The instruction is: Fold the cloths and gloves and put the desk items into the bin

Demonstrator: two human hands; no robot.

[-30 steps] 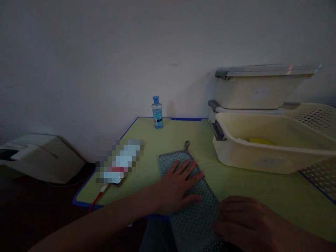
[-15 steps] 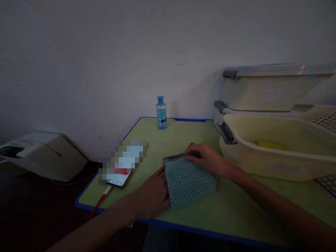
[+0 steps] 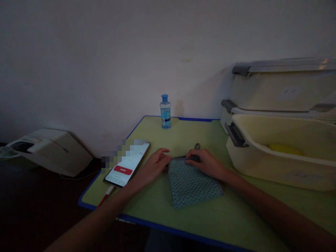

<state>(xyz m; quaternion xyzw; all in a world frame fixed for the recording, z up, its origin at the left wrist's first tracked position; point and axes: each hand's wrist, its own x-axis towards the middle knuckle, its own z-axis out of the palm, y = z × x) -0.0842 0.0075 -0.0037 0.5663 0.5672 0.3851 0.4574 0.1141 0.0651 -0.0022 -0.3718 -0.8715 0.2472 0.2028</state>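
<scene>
A blue-green, ribbed-textured cloth point(image 3: 195, 185) with dark checked edging lies on the table in front of me. A small grey loop point(image 3: 197, 145) sticks up beyond its far edge. At the cloth's far left corner, my left hand point(image 3: 156, 163) is closed, with the corner between thumb and fingers; the fingertips are partly hidden. My right hand point(image 3: 206, 162) grips the far edge right of the middle, thumb on top. The cloth's near half spreads flat toward the table's front edge.
A phone point(image 3: 126, 166) with a lit screen and red charging cable point(image 3: 105, 196) lies at left. A blue bottle point(image 3: 165, 113) stands near the wall. An open cream bin point(image 3: 278, 175) holding something yellow, with a lidded box point(image 3: 283, 89) behind, occupies the right. The table point(image 3: 147, 210) has a blue rim.
My left hand has moved from the cloth's left side up to its far left corner. The right hand keeps its grip on the far edge. The whole view has shifted slightly.
</scene>
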